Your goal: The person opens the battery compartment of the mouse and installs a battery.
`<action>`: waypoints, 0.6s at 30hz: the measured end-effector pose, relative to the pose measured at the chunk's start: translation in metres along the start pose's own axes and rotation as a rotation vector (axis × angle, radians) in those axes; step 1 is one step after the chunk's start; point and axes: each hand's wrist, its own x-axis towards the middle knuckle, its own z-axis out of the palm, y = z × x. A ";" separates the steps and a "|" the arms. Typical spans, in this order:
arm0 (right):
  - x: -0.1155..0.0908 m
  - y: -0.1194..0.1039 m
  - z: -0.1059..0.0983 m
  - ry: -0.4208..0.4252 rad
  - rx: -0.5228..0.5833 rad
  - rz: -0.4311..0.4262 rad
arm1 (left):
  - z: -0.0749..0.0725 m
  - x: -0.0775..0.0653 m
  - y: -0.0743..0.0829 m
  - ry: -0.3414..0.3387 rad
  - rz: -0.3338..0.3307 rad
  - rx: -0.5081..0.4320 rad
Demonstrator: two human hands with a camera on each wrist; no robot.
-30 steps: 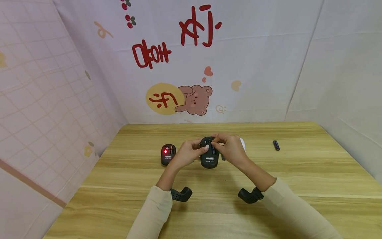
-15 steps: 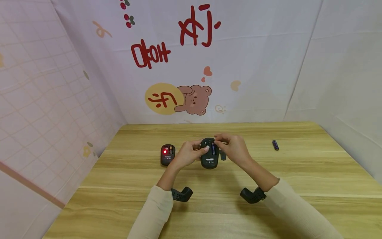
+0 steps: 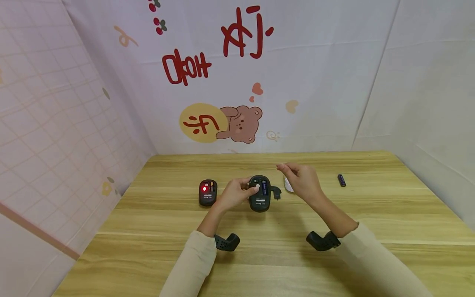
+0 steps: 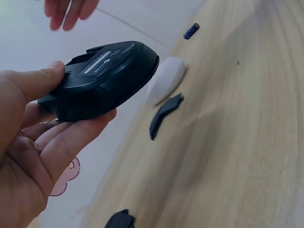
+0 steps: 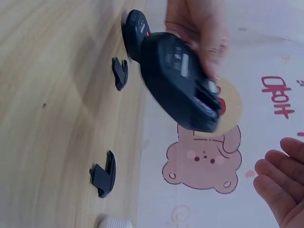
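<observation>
My left hand (image 3: 234,192) holds a black computer mouse (image 3: 260,204) above the table, underside facing up, thumb on the underside. A dark blue battery (image 3: 264,188) lies in its uncovered slot. To the right of the mouse, my right hand (image 3: 303,181) is raised and apart from it. The right wrist view shows that hand's fingers (image 5: 280,173) loosely bent, nothing visible between them. On the table just past the held mouse lies a black battery cover (image 3: 276,192). A second such cover (image 5: 120,73) appears in the right wrist view.
Another black mouse (image 3: 208,193) lies upturned at the left, its red light on and a battery in its slot. A white rounded object (image 4: 166,80) sits partly behind my right hand. One loose battery (image 3: 342,180) lies farther right on the wooden table (image 3: 267,264).
My right hand has let go of the battery and moved right, away from the mouse. The battery now lies in the slot. My left hand keeps holding the mouse.
</observation>
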 end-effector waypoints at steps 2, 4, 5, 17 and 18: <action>-0.001 0.002 -0.004 0.006 0.021 0.023 | 0.001 0.001 -0.003 0.014 -0.013 0.022; -0.001 0.003 -0.008 0.013 0.038 0.044 | 0.002 0.002 -0.006 0.024 -0.024 0.038; -0.002 0.004 -0.009 0.017 0.048 0.053 | 0.002 0.003 -0.007 0.027 -0.032 0.045; -0.003 0.011 -0.023 0.069 0.068 0.068 | 0.000 0.010 -0.023 0.043 -0.099 0.070; -0.003 0.012 -0.024 0.077 0.068 0.071 | 0.000 0.010 -0.024 0.050 -0.102 0.084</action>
